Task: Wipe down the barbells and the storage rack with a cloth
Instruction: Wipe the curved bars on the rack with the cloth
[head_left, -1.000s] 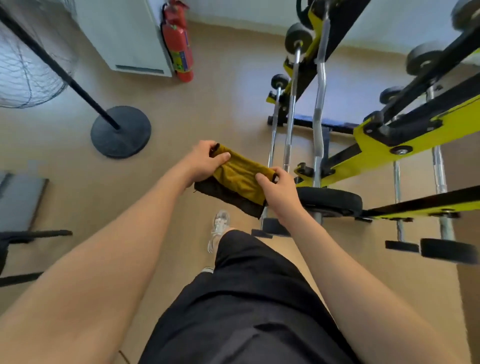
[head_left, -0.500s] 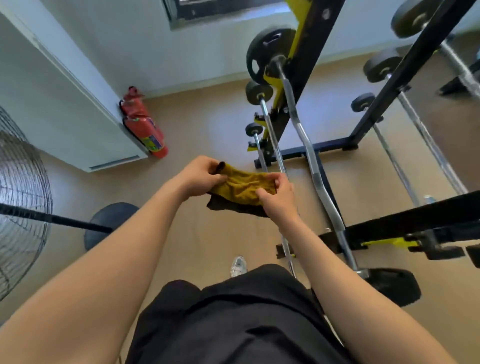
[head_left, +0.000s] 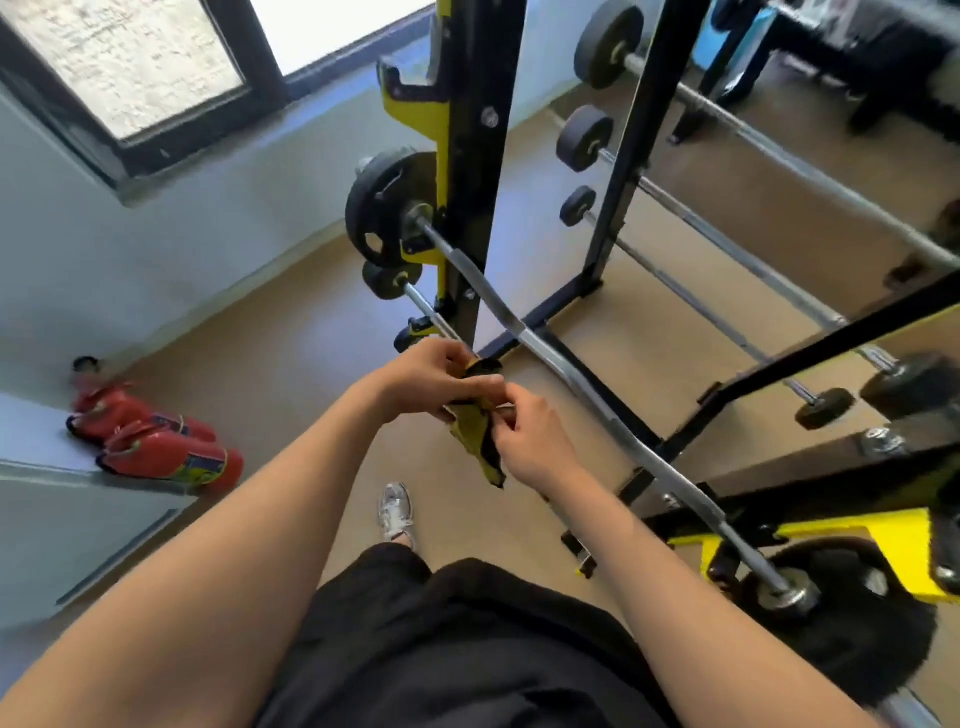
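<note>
A yellow and black cloth (head_left: 475, 439) hangs bunched between both hands in the middle of the view. My left hand (head_left: 434, 382) grips its upper part and my right hand (head_left: 530, 441) pinches its right edge. Just to the right runs a curved chrome barbell (head_left: 576, 382) with black plates, resting across the black and yellow storage rack (head_left: 467, 171). The hands are close to this bar but not touching it. Straight barbells (head_left: 727, 249) lie on the rack's far side, and a shorter bar (head_left: 428, 312) sits below the curved one.
Two red fire extinguishers (head_left: 156, 441) stand at the left against a grey cabinet (head_left: 62, 525). A window (head_left: 130, 67) is in the wall at the top left. My white shoe (head_left: 396, 512) is on the tan floor below the hands. A yellow rack bracket (head_left: 852, 535) sits at the lower right.
The view has tilted up and to the right, showing more of the rack. My hands have come closer together, and the cloth, spread flat before, now hangs bunched and narrow.
</note>
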